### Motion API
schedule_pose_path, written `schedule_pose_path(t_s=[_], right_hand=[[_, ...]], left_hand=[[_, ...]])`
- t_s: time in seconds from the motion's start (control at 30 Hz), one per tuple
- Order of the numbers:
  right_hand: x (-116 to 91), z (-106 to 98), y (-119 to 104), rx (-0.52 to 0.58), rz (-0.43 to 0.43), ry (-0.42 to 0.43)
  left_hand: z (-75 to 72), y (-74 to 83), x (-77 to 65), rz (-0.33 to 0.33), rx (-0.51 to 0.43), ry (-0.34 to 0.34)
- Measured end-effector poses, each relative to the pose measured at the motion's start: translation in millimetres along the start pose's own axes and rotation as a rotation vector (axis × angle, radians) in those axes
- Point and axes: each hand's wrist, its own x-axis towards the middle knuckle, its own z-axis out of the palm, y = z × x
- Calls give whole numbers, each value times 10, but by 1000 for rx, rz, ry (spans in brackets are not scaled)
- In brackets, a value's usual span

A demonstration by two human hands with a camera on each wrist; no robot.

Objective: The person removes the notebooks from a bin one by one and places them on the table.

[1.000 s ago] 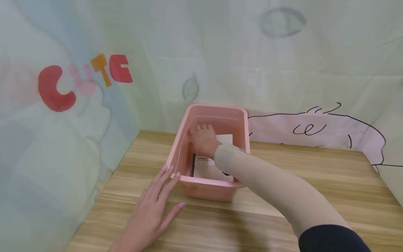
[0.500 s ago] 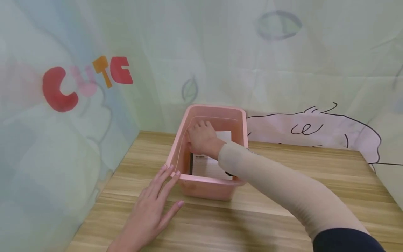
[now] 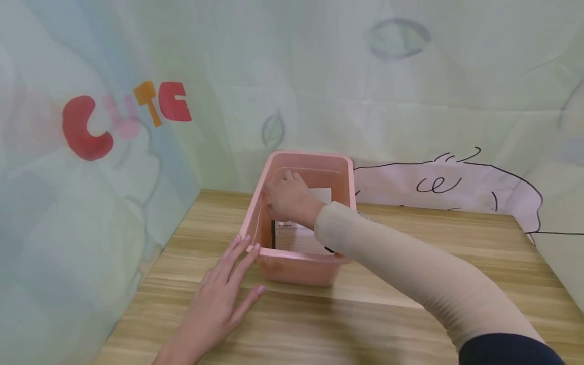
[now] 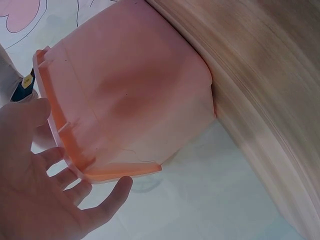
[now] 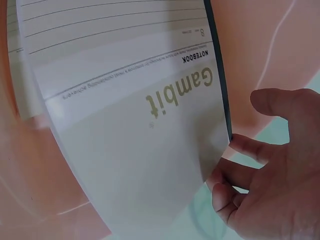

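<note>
A pink plastic bin stands on the wooden table. My left hand rests its fingertips on the bin's near left rim, fingers extended and thumb apart; the left wrist view shows that hand beside the rim too. Inside the bin is my right hand, near its left wall. A white lined notebook with a dark spine lies in the bin, printed "Gambit" in the right wrist view. There, my right fingertips touch the notebook at its spine edge and corner, with the thumb apart from it.
Another lined page shows past the notebook's other edge in the right wrist view. The wood-grain table extends around the bin. Printed cloth walls rise behind and to the left, with "CUTE" lettering on the left one.
My right hand has shifted slightly towards the bin's left wall, and the right forearm has swung a little to the right. The left hand keeps its place on the rim.
</note>
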Motion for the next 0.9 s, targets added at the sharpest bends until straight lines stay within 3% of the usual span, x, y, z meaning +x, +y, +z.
schedule_pose_path(t_s=[0.3,0.57,0.73,0.9], right_hand=[[-95,-112,-7,85,56,-75],[-202,-221,-192,12,16,-97],[-297,-228,-335,-32,-42,-55],[-413,-88,-398,-19,-43,18]], left_hand=[[46,-2,23,9,-25,1],[-46,-72,-4,-13,-7,13],[-80,-111,-63,-14,8,50],[-67,-104,-115,-15,14,56]])
